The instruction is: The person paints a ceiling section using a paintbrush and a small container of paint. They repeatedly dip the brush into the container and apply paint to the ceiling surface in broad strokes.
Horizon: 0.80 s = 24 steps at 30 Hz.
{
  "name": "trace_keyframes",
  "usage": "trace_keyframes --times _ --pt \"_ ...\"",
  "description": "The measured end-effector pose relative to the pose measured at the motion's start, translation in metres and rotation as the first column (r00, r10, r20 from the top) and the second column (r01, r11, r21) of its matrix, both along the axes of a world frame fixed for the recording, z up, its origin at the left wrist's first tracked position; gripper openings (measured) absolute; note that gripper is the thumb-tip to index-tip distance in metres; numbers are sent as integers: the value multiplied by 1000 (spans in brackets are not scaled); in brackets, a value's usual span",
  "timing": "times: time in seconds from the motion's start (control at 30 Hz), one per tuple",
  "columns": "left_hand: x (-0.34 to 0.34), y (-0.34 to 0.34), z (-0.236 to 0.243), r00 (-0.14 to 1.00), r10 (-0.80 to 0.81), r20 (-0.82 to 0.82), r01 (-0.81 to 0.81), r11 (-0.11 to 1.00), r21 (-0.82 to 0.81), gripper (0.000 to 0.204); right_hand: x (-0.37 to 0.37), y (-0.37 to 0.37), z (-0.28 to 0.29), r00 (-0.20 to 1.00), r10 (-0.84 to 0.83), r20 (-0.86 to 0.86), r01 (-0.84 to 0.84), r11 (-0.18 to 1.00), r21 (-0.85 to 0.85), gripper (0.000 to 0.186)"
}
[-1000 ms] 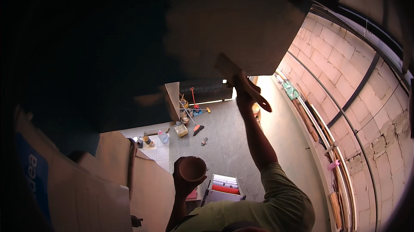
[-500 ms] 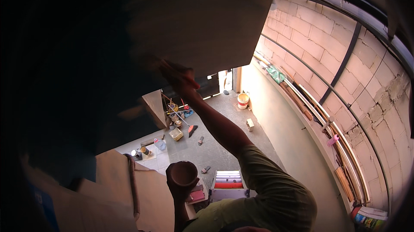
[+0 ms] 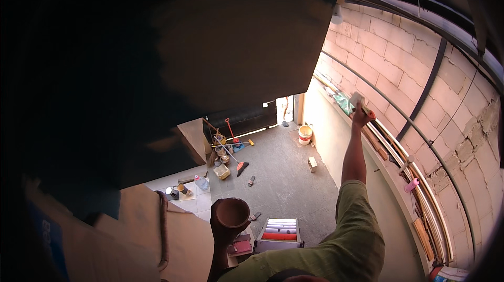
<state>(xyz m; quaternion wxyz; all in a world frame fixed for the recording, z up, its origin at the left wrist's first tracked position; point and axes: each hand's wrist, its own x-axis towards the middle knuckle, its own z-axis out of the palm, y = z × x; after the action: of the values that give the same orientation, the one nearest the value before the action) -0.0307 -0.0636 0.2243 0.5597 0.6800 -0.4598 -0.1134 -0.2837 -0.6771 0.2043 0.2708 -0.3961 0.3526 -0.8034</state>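
Observation:
My left hand [image 3: 222,233] holds a round brown bowl [image 3: 232,213] upright, its mouth facing up; its contents cannot be made out. Stretched out to the right, my right hand [image 3: 360,117] grips an orange-handled tool [image 3: 371,114] with a broad grey end; its exact kind is unclear. In this view the tool overlaps the long pipes and the green plastic along the wall, and I cannot tell whether it touches them. A large dark overhead panel [image 3: 241,51], with uneven darker patches, spans the upper left, apart from both hands.
A stepladder [image 3: 279,236] stands below me. Pipes and wood strips [image 3: 415,193] line a ledge under the block wall [image 3: 388,40]. On the floor are a bucket [image 3: 305,135], a broom [image 3: 242,167], slippers and containers. A brown board [image 3: 131,224] is at lower left.
My right hand has swung from the overhead panel to the right, near the wall, still holding the tool. The left hand and bowl have shifted slightly right in the picture.

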Motion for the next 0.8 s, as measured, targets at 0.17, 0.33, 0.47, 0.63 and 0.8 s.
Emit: trace_keyframes --times 0.17,0.33,0.47,0.63,0.8 --pt "8 23 -3 995 97 6 -97 995 -36 90 33 78 -43 980 197 30 -196 980 -19 28" --pt "2 18 11 1000 31 -3 -31 999 -41 89 91 178 -60 935 337 -116 -347 934 -87 26" --pt "3 27 7 997 58 44 -55 997 -47 89 179 269 -1 835 501 -226 -541 824 -170 25" --pt "10 37 -20 986 120 -112 -133 985 -113 85 287 371 88 673 620 -403 -738 604 -302 25" --pt "12 47 -10 983 182 23 -181 983 -33 84 353 397 129 589 632 -503 -806 497 -320 27"
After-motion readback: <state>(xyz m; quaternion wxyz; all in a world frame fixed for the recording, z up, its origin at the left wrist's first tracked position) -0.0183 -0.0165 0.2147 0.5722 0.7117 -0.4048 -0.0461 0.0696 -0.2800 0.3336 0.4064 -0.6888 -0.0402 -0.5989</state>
